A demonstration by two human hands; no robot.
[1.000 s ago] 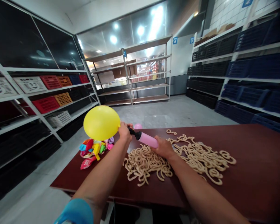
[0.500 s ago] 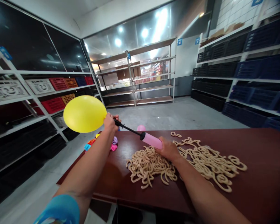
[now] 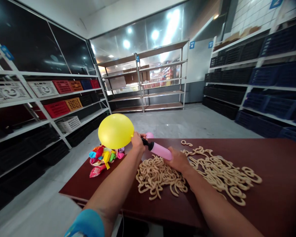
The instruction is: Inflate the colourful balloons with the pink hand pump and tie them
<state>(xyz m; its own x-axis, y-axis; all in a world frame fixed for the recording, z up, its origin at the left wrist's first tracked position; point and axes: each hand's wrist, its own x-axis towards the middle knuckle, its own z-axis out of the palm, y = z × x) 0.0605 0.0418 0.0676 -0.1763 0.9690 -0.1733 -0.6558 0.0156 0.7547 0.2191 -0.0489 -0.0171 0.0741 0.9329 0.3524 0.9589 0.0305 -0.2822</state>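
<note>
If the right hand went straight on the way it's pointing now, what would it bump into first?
Probably the left hand. The right hand points along the pink pump toward it, with the yellow balloon just beyond; depth is hard to judge.

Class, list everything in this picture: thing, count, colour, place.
yellow balloon: one, yellow, inflated, at the pump's nozzle
pump: one, pink, above the curls
flat balloons: one heap, mixed colours, table's left end
curls: many, beige, table's middle
table: one, red-brown, foreground
crates: several, red, orange, white, far left
left hand: one, gripping the balloon's neck
right hand: one, gripping the pump's barrel
</note>
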